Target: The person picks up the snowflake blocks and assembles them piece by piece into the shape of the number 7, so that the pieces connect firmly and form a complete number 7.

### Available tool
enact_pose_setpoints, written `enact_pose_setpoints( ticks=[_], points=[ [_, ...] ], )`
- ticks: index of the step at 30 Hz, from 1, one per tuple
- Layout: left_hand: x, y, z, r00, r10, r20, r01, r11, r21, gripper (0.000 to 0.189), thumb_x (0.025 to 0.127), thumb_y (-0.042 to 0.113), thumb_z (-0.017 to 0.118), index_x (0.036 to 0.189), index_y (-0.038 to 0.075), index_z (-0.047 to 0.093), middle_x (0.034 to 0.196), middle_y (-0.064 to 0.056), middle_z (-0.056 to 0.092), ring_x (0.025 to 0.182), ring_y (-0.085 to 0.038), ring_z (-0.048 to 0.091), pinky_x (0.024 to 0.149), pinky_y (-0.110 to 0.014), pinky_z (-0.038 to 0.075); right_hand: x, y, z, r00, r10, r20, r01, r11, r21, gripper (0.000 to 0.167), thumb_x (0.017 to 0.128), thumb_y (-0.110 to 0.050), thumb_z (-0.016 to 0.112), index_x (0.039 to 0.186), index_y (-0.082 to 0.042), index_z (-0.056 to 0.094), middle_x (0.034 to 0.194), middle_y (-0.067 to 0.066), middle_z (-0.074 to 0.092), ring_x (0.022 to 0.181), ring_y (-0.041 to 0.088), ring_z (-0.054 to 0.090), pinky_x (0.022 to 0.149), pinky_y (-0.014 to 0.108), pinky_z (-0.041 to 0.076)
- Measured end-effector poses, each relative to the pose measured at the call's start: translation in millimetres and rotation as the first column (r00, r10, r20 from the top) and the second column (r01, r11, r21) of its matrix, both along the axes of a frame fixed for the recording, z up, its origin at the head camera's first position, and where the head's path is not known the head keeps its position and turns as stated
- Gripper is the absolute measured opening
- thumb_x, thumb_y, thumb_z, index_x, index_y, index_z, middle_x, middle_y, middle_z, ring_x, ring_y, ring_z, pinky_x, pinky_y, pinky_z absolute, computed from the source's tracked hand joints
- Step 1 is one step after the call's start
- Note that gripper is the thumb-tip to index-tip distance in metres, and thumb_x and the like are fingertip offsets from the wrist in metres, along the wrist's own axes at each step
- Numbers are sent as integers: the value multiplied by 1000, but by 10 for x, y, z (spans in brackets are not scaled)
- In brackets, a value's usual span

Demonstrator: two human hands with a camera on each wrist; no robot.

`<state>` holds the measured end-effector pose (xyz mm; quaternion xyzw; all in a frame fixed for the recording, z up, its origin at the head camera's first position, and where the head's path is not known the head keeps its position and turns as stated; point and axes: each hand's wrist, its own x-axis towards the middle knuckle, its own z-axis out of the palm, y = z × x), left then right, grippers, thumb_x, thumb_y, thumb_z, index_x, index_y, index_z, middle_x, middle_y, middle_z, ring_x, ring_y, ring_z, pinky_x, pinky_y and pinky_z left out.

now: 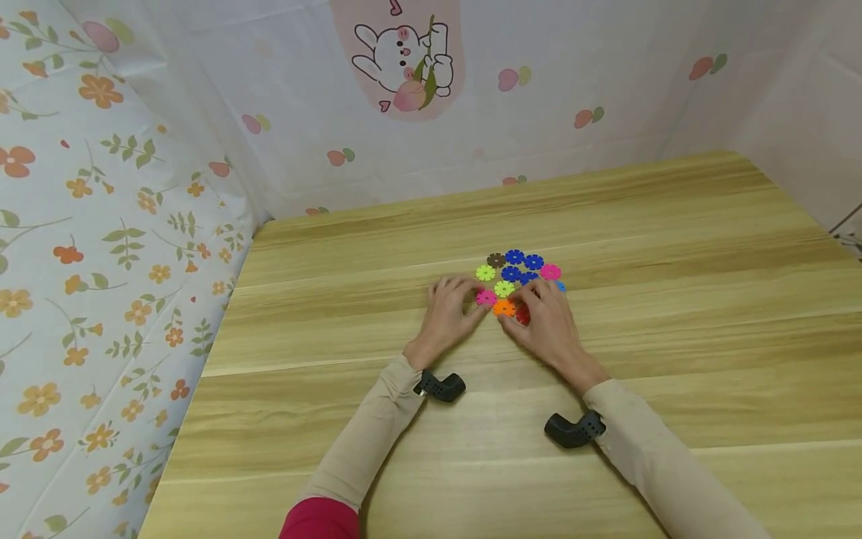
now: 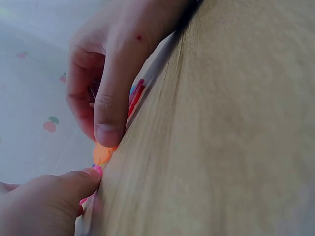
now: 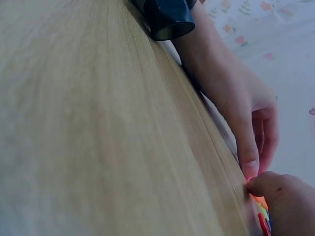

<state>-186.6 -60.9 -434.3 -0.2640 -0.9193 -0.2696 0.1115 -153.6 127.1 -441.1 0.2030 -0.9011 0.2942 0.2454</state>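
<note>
Flat notched plastic discs lie in a cluster on the wooden table. My left hand (image 1: 447, 311) pinches a magenta disc (image 1: 486, 298) at the cluster's near left edge. Just to its right, the thumb and fingers of my right hand (image 1: 551, 323) pinch an orange disc (image 1: 503, 308). The left wrist view shows the orange disc (image 2: 102, 154) close to the magenta one, but I cannot tell whether they interlock. A red disc (image 1: 522, 314) lies partly under my right hand. Beyond are a yellow-green disc (image 1: 503, 289), a brown disc (image 1: 496, 260) and several blue discs (image 1: 515, 257).
A pink disc (image 1: 551, 271) and a half-hidden light-blue disc (image 1: 562, 286) lie at the cluster's right side. Black wrist mounts (image 1: 441, 386) sit on both sleeves. Printed cloth (image 1: 289, 112) hangs behind and left of the table (image 1: 673, 314).
</note>
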Motion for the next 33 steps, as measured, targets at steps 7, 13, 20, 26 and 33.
enact_pose_setpoints(
  ticks=[7, 13, 20, 26, 33],
  points=[
    [33, -17, -35, 995, -73, 69, 64, 989, 135, 28, 83, 23, 71, 107, 11, 64, 93, 1, 67, 89, -14, 51, 88, -35, 33, 22, -1, -38, 997, 70, 8, -70, 996, -55, 24, 72, -19, 74, 79, -4, 56, 77, 4, 45, 76, 24, 37, 65, 32, 29],
    [26, -16, -51, 983, -130, 130, 83, 944, 319, 23, 85, 6, 64, 108, 4, 64, 85, -2, 67, 77, -9, 58, 77, -23, 45, 35, 28, -50, 998, 53, -34, -57, 992, -110, 15, 75, -15, 72, 79, -4, 63, 76, 4, 49, 73, 21, 38, 62, 31, 30],
    [12, -8, -5, 966, -130, 222, -2, 859, 512, 19, 89, 4, 58, 107, 1, 62, 82, -5, 64, 69, -12, 57, 63, -23, 49, 41, 54, 19, 1000, 6, -10, -9, 952, -307, 10, 78, -6, 74, 82, -2, 66, 61, -2, 47, 54, 10, 40, 48, 21, 32],
    [56, 28, 9, 942, -172, 289, -47, 783, 620, 20, 89, 0, 59, 108, -5, 61, 86, -16, 65, 69, -26, 64, 66, -30, 53, 59, 66, 32, 1000, 24, 17, -16, 933, -358, 7, 79, -2, 72, 84, 0, 67, 61, 0, 53, 54, 7, 42, 48, 16, 33],
    [271, 97, 280, 911, -222, 347, -80, 731, 678, 25, 89, -5, 55, 112, -15, 57, 87, -27, 63, 72, -42, 61, 65, -46, 53, 41, 75, 38, 1000, 26, 18, -18, 933, -359, 7, 82, -2, 68, 88, 1, 68, 65, 3, 56, 56, 12, 45, 50, 16, 35]
  ],
)
